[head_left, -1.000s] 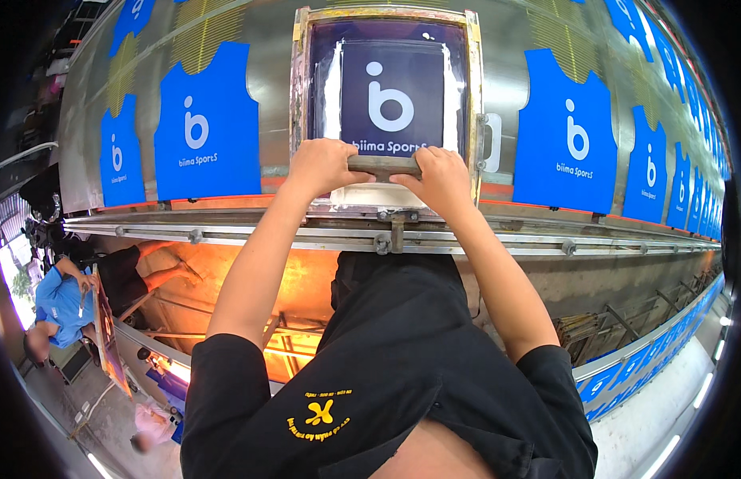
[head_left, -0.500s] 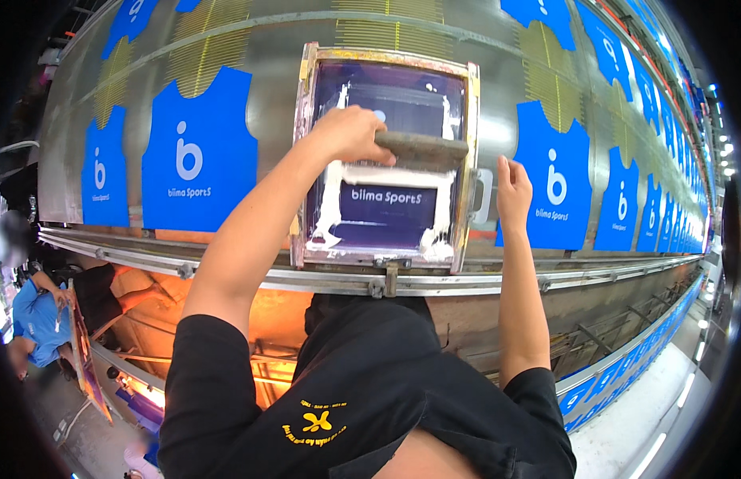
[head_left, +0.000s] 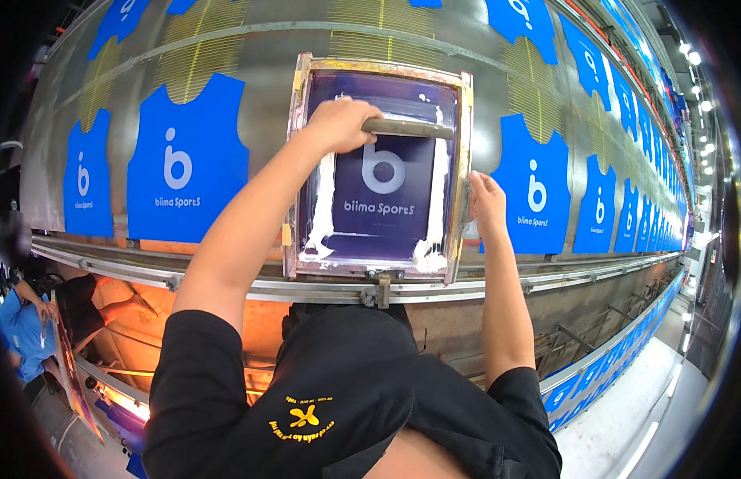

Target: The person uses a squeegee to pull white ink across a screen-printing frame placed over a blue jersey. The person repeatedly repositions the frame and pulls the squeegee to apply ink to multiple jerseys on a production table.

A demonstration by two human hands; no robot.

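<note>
A printing screen (head_left: 294, 184) in a worn, ink-stained wooden frame lies flat in front of me, its purple mesh showing a pale round logo and lettering. Streaks of white ink (head_left: 321, 207) run down both sides of the mesh and pool at its near corners. My left hand (head_left: 342, 125) is closed round the left end of a squeegee (head_left: 410, 128), which lies crosswise near the far end of the screen. At the frame's right rail, my right hand (head_left: 487, 201) has its fingers closed against the edge. What lies under the screen is hidden.
Blue printed vest-shaped cloth panels lie left (head_left: 188, 160) and right (head_left: 534, 188) along the long metal table (head_left: 266, 104). A metal rail (head_left: 322, 292) with a clamp (head_left: 377, 289) edges its near side. At lower left, another person in blue (head_left: 23, 319) holds a board-like frame.
My left hand has pushed the squeegee toward the screen's far end, uncovering the round logo; the white ink band across the middle is gone. My right hand has come left to the frame's edge.
</note>
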